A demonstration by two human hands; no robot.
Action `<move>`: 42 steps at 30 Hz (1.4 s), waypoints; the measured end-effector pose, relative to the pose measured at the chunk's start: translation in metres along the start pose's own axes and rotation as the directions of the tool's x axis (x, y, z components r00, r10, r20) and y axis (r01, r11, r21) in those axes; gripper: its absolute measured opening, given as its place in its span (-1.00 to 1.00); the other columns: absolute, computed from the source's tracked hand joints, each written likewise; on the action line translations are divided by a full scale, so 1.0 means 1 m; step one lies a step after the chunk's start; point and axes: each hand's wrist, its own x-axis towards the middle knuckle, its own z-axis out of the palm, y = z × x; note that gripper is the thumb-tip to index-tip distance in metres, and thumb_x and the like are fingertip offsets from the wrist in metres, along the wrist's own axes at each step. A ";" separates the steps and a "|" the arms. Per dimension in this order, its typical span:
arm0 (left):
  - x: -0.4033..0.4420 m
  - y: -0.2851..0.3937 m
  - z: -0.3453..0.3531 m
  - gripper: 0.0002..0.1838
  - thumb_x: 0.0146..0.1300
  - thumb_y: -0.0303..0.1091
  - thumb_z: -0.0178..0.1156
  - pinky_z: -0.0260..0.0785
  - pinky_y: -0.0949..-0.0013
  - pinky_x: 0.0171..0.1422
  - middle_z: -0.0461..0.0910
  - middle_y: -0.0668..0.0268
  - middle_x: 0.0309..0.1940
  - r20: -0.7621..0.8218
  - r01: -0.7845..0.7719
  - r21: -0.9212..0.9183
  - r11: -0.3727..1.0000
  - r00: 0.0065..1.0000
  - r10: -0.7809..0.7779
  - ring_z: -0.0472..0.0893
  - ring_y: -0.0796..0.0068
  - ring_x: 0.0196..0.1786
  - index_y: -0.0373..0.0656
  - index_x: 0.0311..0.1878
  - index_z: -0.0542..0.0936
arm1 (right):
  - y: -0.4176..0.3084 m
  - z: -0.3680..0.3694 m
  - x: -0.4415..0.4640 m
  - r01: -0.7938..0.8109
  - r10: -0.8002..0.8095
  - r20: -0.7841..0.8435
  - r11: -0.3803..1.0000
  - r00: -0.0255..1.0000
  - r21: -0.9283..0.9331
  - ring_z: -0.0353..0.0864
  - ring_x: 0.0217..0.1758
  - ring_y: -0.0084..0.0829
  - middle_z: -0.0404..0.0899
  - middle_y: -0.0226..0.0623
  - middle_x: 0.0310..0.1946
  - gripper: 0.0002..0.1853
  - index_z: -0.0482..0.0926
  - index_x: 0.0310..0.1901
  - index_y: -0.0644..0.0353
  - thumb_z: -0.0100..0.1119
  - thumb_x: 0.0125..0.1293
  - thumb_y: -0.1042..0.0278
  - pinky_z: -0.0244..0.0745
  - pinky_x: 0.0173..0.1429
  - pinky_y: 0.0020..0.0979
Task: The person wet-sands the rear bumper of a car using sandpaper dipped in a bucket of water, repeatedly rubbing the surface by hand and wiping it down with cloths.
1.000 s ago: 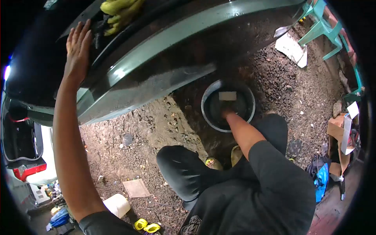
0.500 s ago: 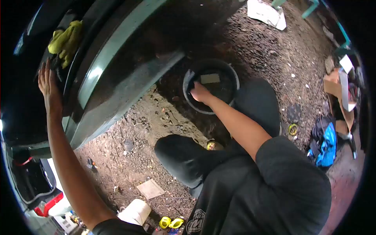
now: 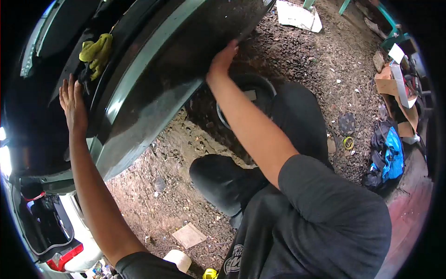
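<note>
My left hand [image 3: 73,100] lies with fingers stretched on the dark car body, just below a yellow-green cloth [image 3: 96,55]. My right hand [image 3: 224,60] is against the lower part of the dark, wet-looking bumper [image 3: 162,69]. Its fingers are mostly hidden, so whether it holds anything does not show. Beneath the right forearm stands a round black tub [image 3: 268,83], partly covered by the arm and knee. A pale rectangular piece [image 3: 251,95] is in the tub.
Gravelly ground surrounds my bent knees. A cardboard box [image 3: 388,86] and a blue and black bag [image 3: 393,153] are at the right. White sheeting [image 3: 299,16] lies at the top, a flat tile-like piece [image 3: 189,235] below, and a yellow tape ring [image 3: 348,143] on the gravel.
My right hand has come out of the tub and moved up and left onto the bumper. The left hand stays on the car body. The view has shifted slightly.
</note>
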 end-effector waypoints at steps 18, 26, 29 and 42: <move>-0.002 -0.007 0.009 -0.56 0.59 -0.35 -0.22 -0.14 0.08 0.67 0.26 0.25 0.53 0.019 0.056 -0.019 0.998 0.998 -0.056 0.15 0.08 0.58 0.01 0.48 0.27 | 0.055 -0.008 -0.217 -0.044 0.095 0.175 0.961 0.980 -0.274 -0.47 0.70 -0.11 -0.52 0.13 0.61 -0.08 -0.39 0.54 0.44 -0.36 0.58 -0.23 -0.53 0.69 -0.27; -0.008 -0.014 0.014 -0.58 0.57 -0.39 -0.20 -0.11 0.04 0.65 0.28 0.19 0.50 0.013 0.014 -0.013 1.000 1.000 -0.014 0.15 0.06 0.59 -0.08 0.44 0.28 | 0.060 -0.026 -0.240 -0.134 0.207 0.274 0.956 0.939 -0.261 -0.55 0.70 -0.18 -0.50 0.00 0.64 -0.16 -0.34 0.56 0.37 -0.40 0.61 -0.17 -0.51 0.69 -0.26; -0.012 -0.014 0.013 -0.58 0.58 -0.36 -0.20 -0.12 0.04 0.65 0.27 0.17 0.50 0.036 0.023 -0.008 1.000 0.999 -0.023 0.13 0.06 0.59 -0.10 0.44 0.29 | 0.050 -0.024 -0.180 -0.008 0.051 0.223 0.981 0.974 -0.194 -0.53 0.70 -0.19 -0.47 0.01 0.64 -0.24 -0.33 0.57 0.36 -0.39 0.64 -0.04 -0.49 0.69 -0.28; 0.001 0.008 -0.005 -0.40 0.61 0.05 -0.33 -0.32 0.12 0.68 0.09 0.20 0.59 0.316 0.542 -0.335 0.771 0.835 -0.450 -0.10 0.16 0.66 -0.04 0.54 0.26 | 0.009 -0.024 0.085 0.401 -0.381 0.124 0.873 0.916 -0.279 -0.08 0.65 -0.13 -0.01 0.13 0.55 -0.37 0.04 0.49 0.49 -0.31 0.64 0.11 -0.18 0.66 -0.25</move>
